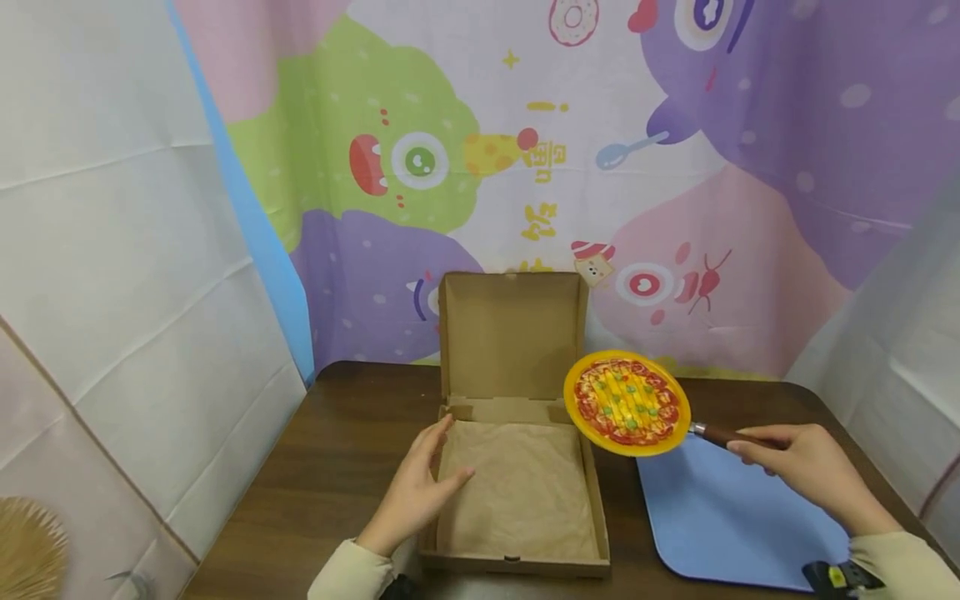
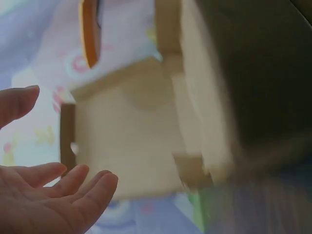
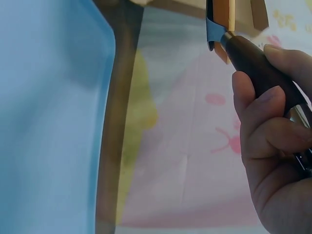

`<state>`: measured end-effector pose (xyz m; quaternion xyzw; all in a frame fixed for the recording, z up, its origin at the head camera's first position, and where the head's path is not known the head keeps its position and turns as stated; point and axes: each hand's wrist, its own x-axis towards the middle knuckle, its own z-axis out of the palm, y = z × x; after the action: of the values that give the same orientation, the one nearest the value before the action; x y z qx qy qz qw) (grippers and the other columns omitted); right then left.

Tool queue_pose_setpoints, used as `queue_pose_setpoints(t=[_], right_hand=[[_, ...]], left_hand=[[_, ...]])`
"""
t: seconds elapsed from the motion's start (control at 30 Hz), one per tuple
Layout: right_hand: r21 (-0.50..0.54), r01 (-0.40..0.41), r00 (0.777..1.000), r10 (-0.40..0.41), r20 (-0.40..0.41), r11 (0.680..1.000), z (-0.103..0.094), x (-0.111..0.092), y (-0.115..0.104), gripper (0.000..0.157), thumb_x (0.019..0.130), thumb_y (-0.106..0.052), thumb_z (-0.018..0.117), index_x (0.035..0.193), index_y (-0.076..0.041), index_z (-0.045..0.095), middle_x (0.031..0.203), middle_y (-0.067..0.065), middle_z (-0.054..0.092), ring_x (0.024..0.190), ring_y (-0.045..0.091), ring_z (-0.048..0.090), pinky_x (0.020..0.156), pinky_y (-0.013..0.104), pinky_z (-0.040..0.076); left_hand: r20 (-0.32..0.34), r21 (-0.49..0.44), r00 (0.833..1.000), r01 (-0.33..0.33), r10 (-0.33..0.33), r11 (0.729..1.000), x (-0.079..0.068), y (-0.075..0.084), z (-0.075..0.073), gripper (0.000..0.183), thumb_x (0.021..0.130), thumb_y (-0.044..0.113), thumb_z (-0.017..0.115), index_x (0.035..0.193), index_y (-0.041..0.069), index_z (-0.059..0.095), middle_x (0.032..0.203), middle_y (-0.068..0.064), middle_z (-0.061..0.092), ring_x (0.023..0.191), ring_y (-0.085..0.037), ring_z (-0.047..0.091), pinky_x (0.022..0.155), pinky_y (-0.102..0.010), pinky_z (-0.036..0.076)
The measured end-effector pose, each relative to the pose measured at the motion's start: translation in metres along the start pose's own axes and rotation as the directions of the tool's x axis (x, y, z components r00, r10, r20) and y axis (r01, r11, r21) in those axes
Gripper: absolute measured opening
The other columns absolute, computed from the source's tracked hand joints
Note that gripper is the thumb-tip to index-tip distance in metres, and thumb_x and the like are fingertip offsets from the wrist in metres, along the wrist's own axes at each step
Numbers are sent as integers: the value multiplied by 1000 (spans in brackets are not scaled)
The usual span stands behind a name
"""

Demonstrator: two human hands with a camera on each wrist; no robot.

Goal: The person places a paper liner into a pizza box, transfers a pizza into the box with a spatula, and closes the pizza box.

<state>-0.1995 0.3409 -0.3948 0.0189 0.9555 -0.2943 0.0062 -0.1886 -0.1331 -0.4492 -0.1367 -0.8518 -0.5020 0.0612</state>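
My right hand [image 1: 813,467] grips the brown handle of a pizza server [image 1: 726,436]. A round pizza [image 1: 628,402] with a yellow rim, red slices and green bits rests on it, tilted, above the box's right edge. In the right wrist view, fingers curl round the dark handle [image 3: 261,63], and the pizza shows edge-on. The cardboard pizza box [image 1: 513,333] stands with its lid raised, brown paper [image 1: 517,492] lining its base. At its left side is my left hand [image 1: 412,492], fingers extended and thumb apart, holding nothing; whether it touches the box I cannot tell.
A blue mat [image 1: 720,508] lies on the dark wooden table [image 1: 345,467], right of the box. Behind the table hangs a patterned curtain [image 1: 525,192]. A straw-coloured fringed object [image 1: 30,546] is at the lower left.
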Motion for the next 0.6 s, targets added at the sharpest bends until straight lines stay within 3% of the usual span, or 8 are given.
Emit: queue_pose_setpoints(t=[0.23, 0.43, 0.6], right_hand=[[90, 85, 995, -89, 40, 992, 15, 11, -25, 54, 87, -49, 69, 115, -4, 72, 86, 2, 74, 71, 13, 57, 58, 27, 48], [162, 119, 987, -134, 86, 980, 32, 20, -44, 51, 86, -47, 70, 115, -5, 72, 88, 3, 75, 74, 14, 61, 62, 28, 52], [245, 145, 975, -180, 128, 959, 49, 25, -53, 47, 87, -42, 72, 115, -5, 72, 92, 4, 77, 79, 14, 66, 64, 29, 54]], left_hand=[[-33, 34, 995, 97, -96, 995, -4, -34, -22, 77, 90, 26, 71, 152, 2, 30, 151, -22, 38, 136, -45, 40, 109, -57, 38], [-31, 50, 983, 181, -180, 982, -8, -53, -22, 72, 90, 22, 70, 147, -5, 36, 143, -25, 48, 128, -43, 50, 103, -51, 46], [-42, 84, 982, 189, -187, 978, -11, -60, -18, 65, 89, 17, 71, 139, -12, 43, 131, -28, 57, 113, -40, 61, 91, -47, 53]])
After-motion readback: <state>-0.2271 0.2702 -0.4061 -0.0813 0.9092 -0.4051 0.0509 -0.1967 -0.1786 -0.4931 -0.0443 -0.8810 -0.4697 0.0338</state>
